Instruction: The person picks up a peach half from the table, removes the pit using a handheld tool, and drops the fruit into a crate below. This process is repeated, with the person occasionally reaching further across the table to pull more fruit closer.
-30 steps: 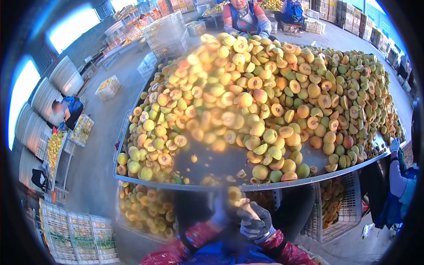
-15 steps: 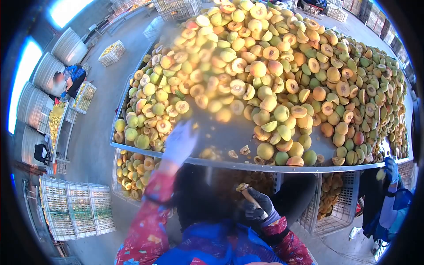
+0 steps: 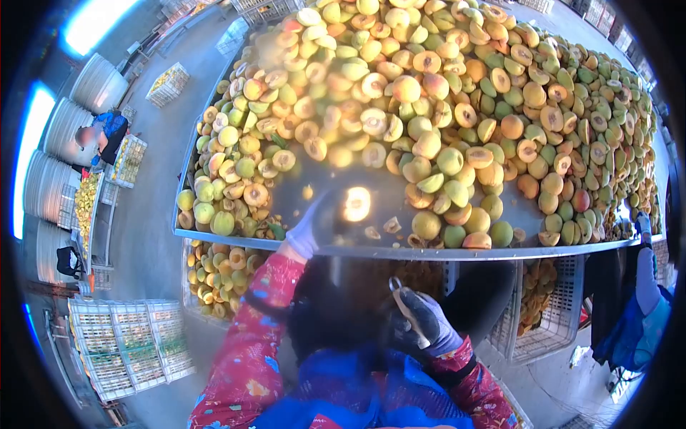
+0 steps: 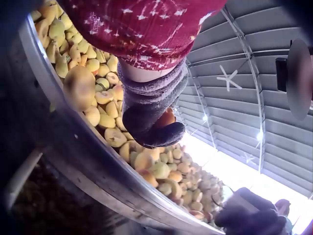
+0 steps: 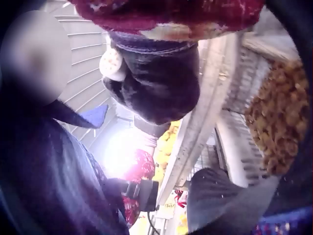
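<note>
One fruit (image 4: 167, 119) is gripped by the left hand (image 4: 145, 113), one loop-tipped tool (image 3: 408, 309) by the right hand (image 3: 431, 319)

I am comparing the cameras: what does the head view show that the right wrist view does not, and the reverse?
Only the head view shows the tool's ring tip and a distant worker. Only the right wrist view shows the ribbed roof. Both show the right hand, the tool's handle, the table edge and the crate of brown pieces.
</note>
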Available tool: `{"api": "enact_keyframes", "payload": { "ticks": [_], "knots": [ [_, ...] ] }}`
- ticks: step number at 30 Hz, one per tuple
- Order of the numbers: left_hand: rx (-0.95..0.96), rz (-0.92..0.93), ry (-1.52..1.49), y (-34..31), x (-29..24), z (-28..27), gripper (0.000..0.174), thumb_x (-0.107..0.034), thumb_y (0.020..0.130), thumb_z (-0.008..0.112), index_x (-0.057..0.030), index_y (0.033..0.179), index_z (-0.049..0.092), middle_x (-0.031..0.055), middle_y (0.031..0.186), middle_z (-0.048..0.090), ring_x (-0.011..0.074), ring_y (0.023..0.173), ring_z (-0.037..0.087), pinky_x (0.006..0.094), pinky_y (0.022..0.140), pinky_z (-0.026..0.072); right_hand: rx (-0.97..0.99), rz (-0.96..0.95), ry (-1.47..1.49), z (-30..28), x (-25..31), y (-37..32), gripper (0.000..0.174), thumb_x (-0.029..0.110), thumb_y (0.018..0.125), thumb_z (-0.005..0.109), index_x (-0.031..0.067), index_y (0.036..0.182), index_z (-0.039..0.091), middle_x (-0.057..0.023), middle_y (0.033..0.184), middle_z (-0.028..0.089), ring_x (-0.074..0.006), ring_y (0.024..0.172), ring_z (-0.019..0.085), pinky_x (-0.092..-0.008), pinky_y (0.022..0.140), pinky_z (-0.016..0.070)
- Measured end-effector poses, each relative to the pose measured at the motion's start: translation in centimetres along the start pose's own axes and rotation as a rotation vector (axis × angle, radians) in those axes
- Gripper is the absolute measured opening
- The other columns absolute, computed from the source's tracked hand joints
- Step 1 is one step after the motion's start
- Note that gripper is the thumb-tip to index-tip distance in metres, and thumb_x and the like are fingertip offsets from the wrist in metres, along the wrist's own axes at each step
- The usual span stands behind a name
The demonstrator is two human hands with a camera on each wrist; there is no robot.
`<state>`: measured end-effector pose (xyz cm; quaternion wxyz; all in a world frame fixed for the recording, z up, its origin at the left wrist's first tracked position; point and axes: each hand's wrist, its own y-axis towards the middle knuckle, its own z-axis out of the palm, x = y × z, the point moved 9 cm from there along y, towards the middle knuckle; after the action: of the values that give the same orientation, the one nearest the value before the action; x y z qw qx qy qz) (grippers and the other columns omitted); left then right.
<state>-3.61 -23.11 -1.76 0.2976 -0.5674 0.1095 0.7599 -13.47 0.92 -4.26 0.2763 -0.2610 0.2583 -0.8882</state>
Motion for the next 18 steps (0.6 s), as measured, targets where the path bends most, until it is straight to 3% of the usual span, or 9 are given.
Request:
{"api": "enact_keyframes", "payload": {
  "ticks": [3, 6, 8, 10, 11, 12, 13, 14, 18],
  "knots": [
    [0.078, 0.089, 0.237, -3.4, -0.7, 2.6, 0.038, -0.035, 0.099, 0.051, -0.0081, 0.125, 0.057, 0.0084, 0.110, 0.067, 0.0181, 0.082, 0.068, 0.0370, 0.067, 0.0585, -0.096, -0.241, -0.608, 3.2, 4.3, -1.8, 0.029, 0.032, 0.103, 0.049, 0.0049, 0.107, 0.058, -0.0024, 0.066, 0.055, -0.0080, 0.050, 0.049, -0.0230, 0.047, 0.0396],
    [0.000, -0.133, -0.099, -5.5, 1.7, 5.1, 0.044, -0.043, 0.102, 0.045, -0.0053, 0.120, 0.059, 0.0065, 0.103, 0.067, 0.0157, 0.080, 0.067, 0.0307, 0.065, 0.0564, -0.243, -0.931, -1.263, 7.8, 7.7, -4.4, 0.016, 0.015, 0.098, 0.054, -0.0004, 0.101, 0.054, -0.0128, 0.068, 0.057, -0.0294, 0.057, 0.057, -0.0390, 0.054, 0.0464],
    [0.050, -0.275, -0.311, -7.0, 1.8, 7.7, 0.048, -0.045, 0.103, 0.044, -0.0010, 0.115, 0.059, 0.0048, 0.099, 0.065, 0.0136, 0.080, 0.064, 0.0278, 0.069, 0.0546, -0.203, -1.017, -1.485, 9.7, 8.0, -4.7, 0.018, 0.012, 0.095, 0.057, -0.0020, 0.101, 0.048, -0.0239, 0.072, 0.062, -0.0421, 0.063, 0.062, -0.0492, 0.054, 0.0469],
    [-0.101, -0.345, -0.296, -8.1, 3.2, 7.8, 0.052, -0.048, 0.100, 0.050, 0.0025, 0.108, 0.059, 0.0054, 0.092, 0.064, 0.0137, 0.075, 0.061, 0.0302, 0.067, 0.0521, -0.310, -0.932, -1.480, 8.6, 7.2, -4.1, 0.021, 0.014, 0.095, 0.058, -0.0020, 0.103, 0.046, -0.0271, 0.070, 0.060, -0.0440, 0.062, 0.062, -0.0515, 0.052, 0.0455],
    [-0.031, -0.170, 0.058, -8.3, 1.5, 8.2, 0.049, -0.044, 0.100, 0.050, 0.0016, 0.116, 0.057, 0.0070, 0.099, 0.064, 0.0166, 0.083, 0.063, 0.0326, 0.075, 0.0521, -0.360, -0.892, -1.478, 8.1, 6.9, -3.9, 0.023, 0.015, 0.095, 0.058, -0.0020, 0.104, 0.044, -0.0287, 0.070, 0.060, -0.0449, 0.062, 0.061, -0.0526, 0.051, 0.0448],
    [0.038, 0.009, 0.410, -8.8, -0.5, 9.1, 0.046, -0.040, 0.101, 0.050, 0.0006, 0.123, 0.054, 0.0087, 0.105, 0.064, 0.0195, 0.092, 0.064, 0.0349, 0.083, 0.0520, -0.352, -0.790, -1.571, 7.9, 6.3, -3.6, 0.025, 0.011, 0.093, 0.055, -0.0030, 0.113, 0.048, -0.0271, 0.084, 0.056, -0.0400, 0.064, 0.059, -0.0477, 0.055, 0.0458],
    [0.042, 0.044, 0.623, -9.1, -0.3, 9.0, 0.043, -0.031, 0.100, 0.053, 0.0007, 0.128, 0.052, 0.0118, 0.113, 0.063, 0.0234, 0.101, 0.062, 0.0369, 0.089, 0.0503, -0.337, -0.689, -1.665, 7.7, 5.6, -3.3, 0.033, 0.008, 0.091, 0.052, -0.0039, 0.121, 0.052, -0.0256, 0.098, 0.053, -0.0352, 0.066, 0.057, -0.0427, 0.058, 0.0468],
    [0.039, 0.081, 0.836, -9.3, -0.2, 9.0, 0.042, -0.023, 0.099, 0.057, 0.0007, 0.134, 0.049, 0.0149, 0.120, 0.061, 0.0273, 0.110, 0.061, 0.0390, 0.095, 0.0485, -0.331, -0.677, -1.669, 7.5, 5.4, -3.3, 0.033, 0.008, 0.091, 0.052, -0.0041, 0.121, 0.052, -0.0248, 0.098, 0.052, -0.0349, 0.067, 0.057, -0.0426, 0.059, 0.0468],
    [-0.091, 0.659, 1.048, -11.4, -3.0, 11.0, 0.044, -0.022, 0.083, 0.067, 0.0043, 0.117, 0.054, 0.0254, 0.108, 0.060, 0.0423, 0.094, 0.059, 0.0460, 0.080, 0.0482, -0.295, -0.746, -1.493, 7.2, 4.9, -3.0, 0.035, 0.007, 0.091, 0.052, -0.0061, 0.123, 0.051, -0.0214, 0.096, 0.052, -0.0323, 0.069, 0.057, -0.0409, 0.059, 0.0459]
  ]
}}
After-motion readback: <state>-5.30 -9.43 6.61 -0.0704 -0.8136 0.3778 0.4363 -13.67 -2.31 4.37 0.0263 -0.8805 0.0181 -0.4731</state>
